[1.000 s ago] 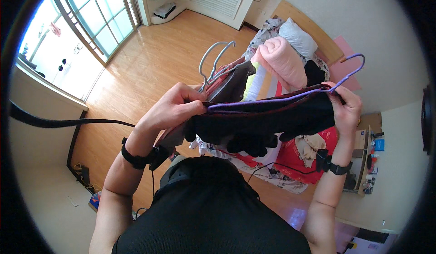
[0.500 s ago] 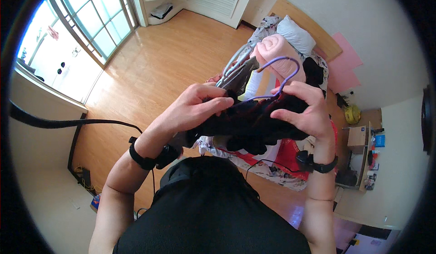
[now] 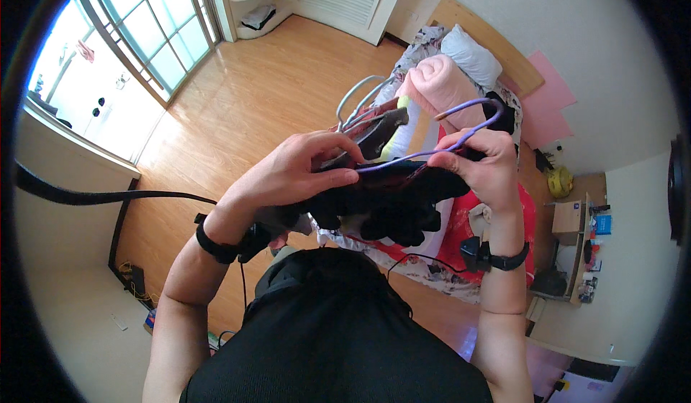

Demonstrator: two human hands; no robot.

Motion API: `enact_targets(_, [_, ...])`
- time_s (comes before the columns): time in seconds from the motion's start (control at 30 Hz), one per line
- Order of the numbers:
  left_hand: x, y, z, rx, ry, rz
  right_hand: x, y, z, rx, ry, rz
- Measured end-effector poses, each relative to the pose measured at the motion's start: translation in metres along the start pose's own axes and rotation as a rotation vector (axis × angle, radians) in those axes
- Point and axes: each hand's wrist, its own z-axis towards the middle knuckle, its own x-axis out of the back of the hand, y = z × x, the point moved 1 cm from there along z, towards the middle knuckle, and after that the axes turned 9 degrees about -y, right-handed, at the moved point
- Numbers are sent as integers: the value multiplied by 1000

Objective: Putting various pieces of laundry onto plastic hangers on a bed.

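Note:
A purple clothes hanger (image 3: 399, 161) runs between my hands, its hook curving up and away on the right. From it hangs a black garment (image 3: 392, 205), bunched and falling toward me. My left hand (image 3: 306, 165) is closed on the garment by the hanger's left end, thumb on the near side. My right hand (image 3: 486, 165) pinches the hanger below its hook, thumb and fingers pressed together, with black cloth under them. Just past my left hand, pale wire hangers (image 3: 350, 111) stick up beside a dark grey cloth (image 3: 385, 131); what bears them is hidden.
Beneath the garment lies a bed with a rolled pink blanket (image 3: 440, 82), a white pillow (image 3: 471, 57) and red cloth (image 3: 497, 241). Wooden floor (image 3: 237, 93) stretches left toward a glass sliding door (image 3: 147, 32). Shelves (image 3: 576, 252) stand at the right wall.
The hanger's shoulder bar has come into fuller view above the black cloth, its hook shifting right. My right hand now pinches the hanger itself. The grey cloth beyond has swung lower.

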Motion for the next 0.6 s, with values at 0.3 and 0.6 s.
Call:
enact_targets(0.3, [31, 17, 7, -5, -204, 366, 7, 19, 10, -25, 102, 54])
enact_targets(0.6, [78, 43, -13, 81, 138, 417, 56, 76, -15, 71, 201, -217])
